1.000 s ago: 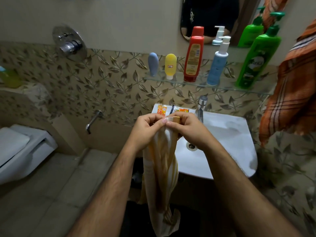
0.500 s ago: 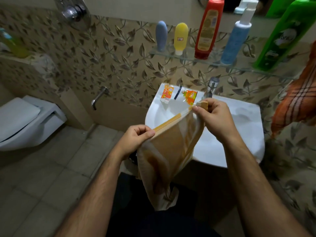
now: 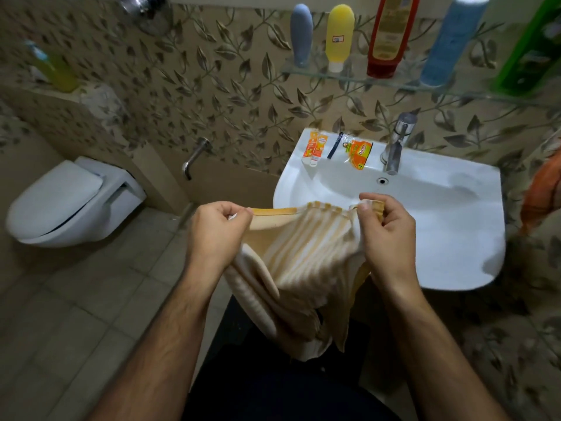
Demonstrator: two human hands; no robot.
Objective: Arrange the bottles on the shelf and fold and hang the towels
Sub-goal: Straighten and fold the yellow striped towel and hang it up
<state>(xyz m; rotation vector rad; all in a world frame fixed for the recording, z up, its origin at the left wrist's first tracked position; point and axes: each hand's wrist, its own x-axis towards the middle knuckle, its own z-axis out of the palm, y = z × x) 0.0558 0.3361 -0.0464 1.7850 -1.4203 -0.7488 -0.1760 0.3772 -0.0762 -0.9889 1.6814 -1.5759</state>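
A cream and orange striped towel [image 3: 306, 268] hangs in front of me, over the near edge of the sink. My left hand [image 3: 217, 235] pinches its top hem at the left, and my right hand [image 3: 387, 235] pinches the hem at the right. The hem is stretched between them and the rest droops down. On the glass shelf [image 3: 358, 76] stand a grey-blue tube [image 3: 301, 34], a yellow tube [image 3: 339, 36], a red bottle [image 3: 387, 41], a light blue bottle [image 3: 446, 47] and a green bottle [image 3: 531, 53]. An orange checked towel [image 3: 543, 196] hangs at the right edge.
The white sink [image 3: 455, 238] has a tap [image 3: 396, 144], an orange tube [image 3: 315, 147] and an orange sachet [image 3: 358, 153] on its back rim. A white toilet [image 3: 69, 205] is at the left, with a wall spout [image 3: 195, 158] between. A yellow-green bottle [image 3: 57, 71] stands on the left ledge.
My hands, which held the towel bunched together, have moved apart along the hem, spreading the towel wide. The view has tilted downward.
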